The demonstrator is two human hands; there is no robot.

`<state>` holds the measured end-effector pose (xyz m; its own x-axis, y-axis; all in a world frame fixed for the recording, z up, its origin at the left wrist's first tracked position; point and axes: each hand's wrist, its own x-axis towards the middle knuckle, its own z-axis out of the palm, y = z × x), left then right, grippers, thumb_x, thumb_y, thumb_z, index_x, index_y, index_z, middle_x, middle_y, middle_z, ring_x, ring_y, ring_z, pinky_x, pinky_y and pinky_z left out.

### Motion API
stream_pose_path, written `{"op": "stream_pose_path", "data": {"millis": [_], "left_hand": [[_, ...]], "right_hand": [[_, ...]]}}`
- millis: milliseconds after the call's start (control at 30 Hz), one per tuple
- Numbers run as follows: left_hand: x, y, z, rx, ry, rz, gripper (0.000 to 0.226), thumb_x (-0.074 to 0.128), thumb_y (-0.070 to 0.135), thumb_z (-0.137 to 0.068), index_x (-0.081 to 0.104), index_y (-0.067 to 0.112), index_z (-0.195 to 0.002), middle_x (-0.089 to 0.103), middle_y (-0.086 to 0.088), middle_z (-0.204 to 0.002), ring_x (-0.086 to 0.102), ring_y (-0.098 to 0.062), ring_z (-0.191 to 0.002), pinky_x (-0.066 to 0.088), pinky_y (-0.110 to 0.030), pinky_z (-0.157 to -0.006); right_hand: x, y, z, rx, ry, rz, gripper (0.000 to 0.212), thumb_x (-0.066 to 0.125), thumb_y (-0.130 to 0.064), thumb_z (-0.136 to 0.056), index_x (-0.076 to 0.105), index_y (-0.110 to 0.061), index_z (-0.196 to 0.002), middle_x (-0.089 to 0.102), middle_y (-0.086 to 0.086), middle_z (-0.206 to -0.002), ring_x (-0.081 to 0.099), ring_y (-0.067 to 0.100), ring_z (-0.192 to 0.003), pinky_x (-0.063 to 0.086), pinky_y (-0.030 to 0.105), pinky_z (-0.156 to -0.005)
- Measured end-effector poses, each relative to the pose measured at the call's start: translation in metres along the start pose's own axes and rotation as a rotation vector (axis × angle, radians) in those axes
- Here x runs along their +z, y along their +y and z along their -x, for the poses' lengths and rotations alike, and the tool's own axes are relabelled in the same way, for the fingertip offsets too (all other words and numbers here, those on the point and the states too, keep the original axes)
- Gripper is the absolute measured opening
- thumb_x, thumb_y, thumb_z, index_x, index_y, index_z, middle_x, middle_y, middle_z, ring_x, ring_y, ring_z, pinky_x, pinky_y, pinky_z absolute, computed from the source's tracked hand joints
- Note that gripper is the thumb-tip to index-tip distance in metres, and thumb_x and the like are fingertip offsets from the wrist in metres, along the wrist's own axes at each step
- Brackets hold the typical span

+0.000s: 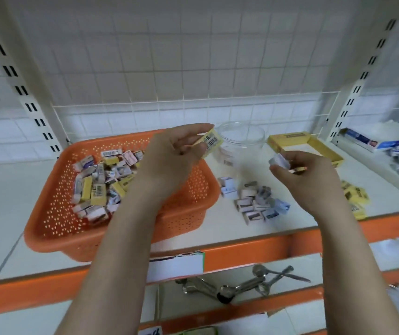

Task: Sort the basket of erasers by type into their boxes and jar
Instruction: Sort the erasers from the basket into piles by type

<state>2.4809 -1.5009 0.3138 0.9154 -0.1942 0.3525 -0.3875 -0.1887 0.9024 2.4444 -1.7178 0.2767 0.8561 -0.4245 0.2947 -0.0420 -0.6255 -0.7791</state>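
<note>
Left grip: the left hand is up above the right side of the orange basket. Its thumb and fingers pinch a yellow eraser with a barcode on it. The eraser sticks out to the right of the fingertips, just in front of the clear jar.
Right grip: the right hand has its fingers curled round a small white and blue eraser. The eraser sits at the top of the fingers, near the yellow box.
Basket: it stands on the white shelf and has a heap of mixed erasers in its left part.
Piles on the shelf: a white and blue pile lies between the two hands, lower down. A yellow pile lies to the right of the right hand.
Jar: it stands behind the hands, between the basket and the yellow box.
Lower shelf: some metal tools lie there.
</note>
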Motion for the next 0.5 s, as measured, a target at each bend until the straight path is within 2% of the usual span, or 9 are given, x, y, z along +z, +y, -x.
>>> {"op": "stream_pose_path", "data": {"millis": [67,167,300,400,500], "left_hand": [[0.012,0.001,-0.001,0.051,-0.037,-0.05,0.038,0.06,0.005,-0.088,0.061,0.043,-0.096,0.063,0.023,-0.089,0.061,0.01,-0.072,0.045,-0.005,-0.064],[0.028,0.002,-0.001,0.136,-0.09,-0.044,0.036,0.061,0.001,-0.086,0.063,0.033,-0.103,0.062,0.024,-0.091,0.062,0.013,-0.084,0.045,-0.003,-0.069],[0.044,0.004,-0.002,0.185,-0.134,-0.004,0.033,0.063,0.001,-0.085,0.064,0.026,-0.107,0.061,0.025,-0.088,0.061,0.017,-0.081,0.044,-0.002,-0.067],[0.055,0.003,-0.003,0.15,-0.136,0.053,0.031,0.063,-0.001,-0.084,0.066,0.021,-0.106,0.062,0.023,-0.086,0.06,0.018,-0.078,0.044,-0.001,-0.066],[0.065,0.003,-0.003,0.139,-0.15,0.067,0.032,0.064,0.0,-0.084,0.064,0.025,-0.103,0.061,0.023,-0.084,0.06,0.018,-0.077,0.043,-0.001,-0.065]], "right_hand": [[-0.006,0.014,0.004,0.027,0.007,0.045,0.019,0.067,-0.025,-0.085,0.068,-0.022,-0.103,0.064,-0.003,-0.087,0.056,-0.001,-0.066,0.037,0.011,-0.055],[-0.013,0.033,0.011,0.065,0.016,0.092,0.022,0.068,-0.019,-0.084,0.069,-0.019,-0.106,0.063,-0.005,-0.086,0.057,-0.001,-0.067,0.036,0.006,-0.053],[-0.01,0.048,0.013,0.107,-0.002,0.135,0.02,0.069,-0.016,-0.083,0.069,-0.019,-0.103,0.061,-0.011,-0.081,0.056,0.0,-0.067,0.037,0.006,-0.051],[0.005,0.05,0.012,0.071,-0.091,0.14,0.024,0.073,-0.018,-0.08,0.069,-0.02,-0.103,0.061,-0.011,-0.078,0.06,0.008,-0.072,0.039,0.003,-0.056],[0.013,0.055,0.015,0.044,-0.122,0.047,0.028,0.074,-0.016,-0.08,0.068,-0.019,-0.106,0.062,-0.013,-0.081,0.06,0.002,-0.077,0.04,-0.001,-0.064]]}}
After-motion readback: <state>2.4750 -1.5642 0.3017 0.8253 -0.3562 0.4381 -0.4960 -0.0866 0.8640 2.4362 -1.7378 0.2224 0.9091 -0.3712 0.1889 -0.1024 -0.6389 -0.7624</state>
